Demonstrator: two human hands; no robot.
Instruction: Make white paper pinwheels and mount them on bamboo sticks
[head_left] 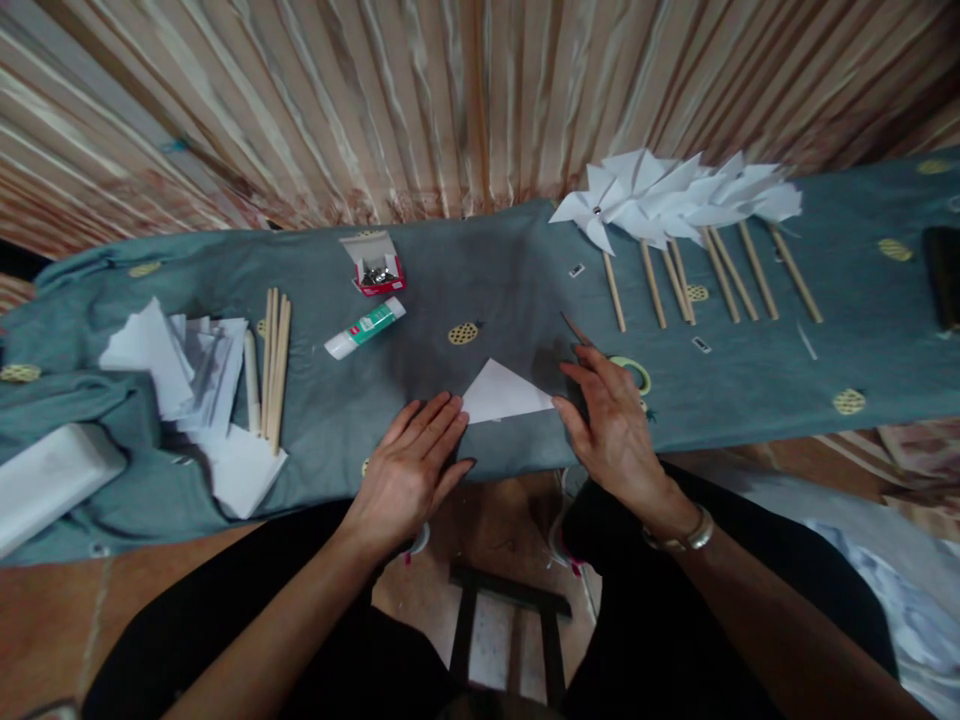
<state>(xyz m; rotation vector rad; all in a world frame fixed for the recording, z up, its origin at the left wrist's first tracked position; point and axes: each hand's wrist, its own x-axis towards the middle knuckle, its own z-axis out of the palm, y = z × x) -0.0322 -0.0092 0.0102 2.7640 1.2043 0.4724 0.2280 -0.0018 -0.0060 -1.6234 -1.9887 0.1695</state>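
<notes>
White paper folded into a sharp triangle [504, 393] lies between your hands; your left hand [411, 467] rests flat at one corner, ungripping, and your right [611, 425], loosely spread, touches the other with its thumb. Under those fingers are green-handled scissors [637, 371]; beyond, pointed paper pinwheels [667, 203]. Ahead of your left, a smooth glue stick [365, 328] and cardboard box [385, 288] sit on soft cloth [502, 270].

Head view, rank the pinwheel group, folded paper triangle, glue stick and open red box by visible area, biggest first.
1. Pinwheel group
2. Folded paper triangle and open red box: too alike to rank
3. Glue stick
</notes>
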